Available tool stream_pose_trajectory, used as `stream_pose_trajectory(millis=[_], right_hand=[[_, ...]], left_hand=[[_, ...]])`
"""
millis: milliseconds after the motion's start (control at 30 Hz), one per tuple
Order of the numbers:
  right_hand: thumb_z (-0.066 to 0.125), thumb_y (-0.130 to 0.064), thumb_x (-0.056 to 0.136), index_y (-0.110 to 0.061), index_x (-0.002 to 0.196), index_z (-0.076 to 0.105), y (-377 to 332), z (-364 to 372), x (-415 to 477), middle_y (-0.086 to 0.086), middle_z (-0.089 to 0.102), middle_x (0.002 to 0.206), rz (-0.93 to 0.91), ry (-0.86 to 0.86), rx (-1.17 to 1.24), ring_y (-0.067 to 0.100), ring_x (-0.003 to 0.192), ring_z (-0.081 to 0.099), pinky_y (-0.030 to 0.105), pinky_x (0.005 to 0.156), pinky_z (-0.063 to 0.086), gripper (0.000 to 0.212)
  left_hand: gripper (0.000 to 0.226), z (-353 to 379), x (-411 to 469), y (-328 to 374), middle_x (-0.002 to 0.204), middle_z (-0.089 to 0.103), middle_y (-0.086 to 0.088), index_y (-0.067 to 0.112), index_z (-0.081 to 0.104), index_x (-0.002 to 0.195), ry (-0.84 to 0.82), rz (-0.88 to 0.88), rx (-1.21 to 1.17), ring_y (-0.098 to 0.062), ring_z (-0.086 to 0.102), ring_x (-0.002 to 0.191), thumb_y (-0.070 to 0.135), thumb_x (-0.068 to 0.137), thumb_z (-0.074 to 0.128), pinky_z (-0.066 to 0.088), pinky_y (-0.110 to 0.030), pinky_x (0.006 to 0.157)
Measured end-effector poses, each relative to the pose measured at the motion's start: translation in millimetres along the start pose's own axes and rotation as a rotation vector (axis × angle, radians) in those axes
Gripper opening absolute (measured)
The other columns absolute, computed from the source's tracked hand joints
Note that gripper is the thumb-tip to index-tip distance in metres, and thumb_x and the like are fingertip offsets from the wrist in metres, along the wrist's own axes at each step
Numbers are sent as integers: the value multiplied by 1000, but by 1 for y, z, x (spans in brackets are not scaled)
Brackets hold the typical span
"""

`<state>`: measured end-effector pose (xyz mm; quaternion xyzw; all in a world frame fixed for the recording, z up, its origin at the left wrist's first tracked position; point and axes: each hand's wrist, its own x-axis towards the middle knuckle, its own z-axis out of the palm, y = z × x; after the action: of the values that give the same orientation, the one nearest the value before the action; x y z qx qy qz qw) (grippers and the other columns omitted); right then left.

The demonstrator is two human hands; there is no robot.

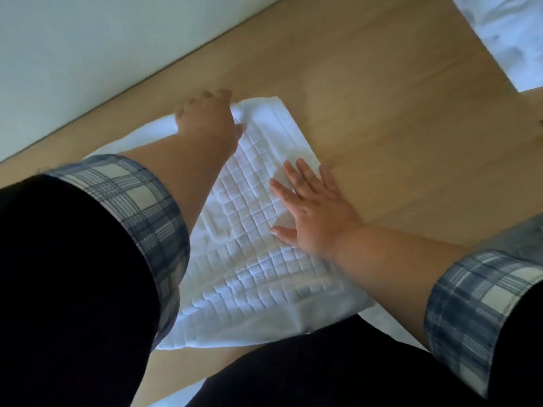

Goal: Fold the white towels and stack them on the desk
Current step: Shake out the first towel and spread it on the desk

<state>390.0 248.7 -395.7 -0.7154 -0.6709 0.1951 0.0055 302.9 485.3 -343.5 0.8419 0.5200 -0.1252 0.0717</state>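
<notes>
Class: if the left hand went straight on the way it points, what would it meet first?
Past the far corner of the white towel, the left hand would cross only bare desk, then probably reach the white wall; depth is unclear.

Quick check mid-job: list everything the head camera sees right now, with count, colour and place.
white towel: one that I can make out, white, checked weave, lying on the middle of the desk
desk: one, light wood, under the towel
wall: one, white, upper left behind the desk
crumpled fabric: one patch, white, top right beyond the desk edge
sleeves: two, dark with blue-and-white plaid cuffs, lower left and lower right
left hand: one, at the towel's far corner, apparently gripping it (blurred)
right hand: one, flat with fingers spread, on the towel's right edge
</notes>
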Motion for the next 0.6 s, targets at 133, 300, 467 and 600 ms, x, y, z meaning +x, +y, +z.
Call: stream_pose_trajectory(millis=[133, 300, 467, 600], right_hand=[[29, -75, 91, -29, 160, 5, -2, -3, 1, 6, -16, 166, 7, 18, 15, 22, 152, -21, 50, 122, -12, 87], [26, -74, 91, -29, 160, 5, -3, -3, 2, 7, -13, 167, 24, 17, 3, 23, 153, -19, 52, 122, -9, 85], [25, -74, 90, -28, 160, 8, -4, -4, 2, 8, -9, 168, 27, 38, -5, 24, 154, -15, 52, 123, -7, 85], [27, -73, 90, -27, 160, 15, -7, -5, 1, 9, -2, 169, 28, 55, -5, 25, 155, -7, 54, 123, 0, 84]], left_hand=[[29, 5, -17, -7, 114, 58, 0, 28, 63, 106, 121, 205, -45, -28, 50, 111, 51, 89, 64, 37, -44, 96], [35, 18, -38, -24, 128, 55, -1, 23, 71, 104, 75, 198, -369, -25, 44, 122, 47, 100, 46, 34, -41, 106], [32, 14, -29, -27, 109, 62, 12, 34, 59, 123, 44, 98, -356, -17, 52, 107, 42, 93, 63, 41, -40, 95], [18, 6, -22, -25, 110, 58, 4, 32, 69, 109, 145, 148, -244, -23, 52, 107, 39, 93, 65, 42, -38, 89]])
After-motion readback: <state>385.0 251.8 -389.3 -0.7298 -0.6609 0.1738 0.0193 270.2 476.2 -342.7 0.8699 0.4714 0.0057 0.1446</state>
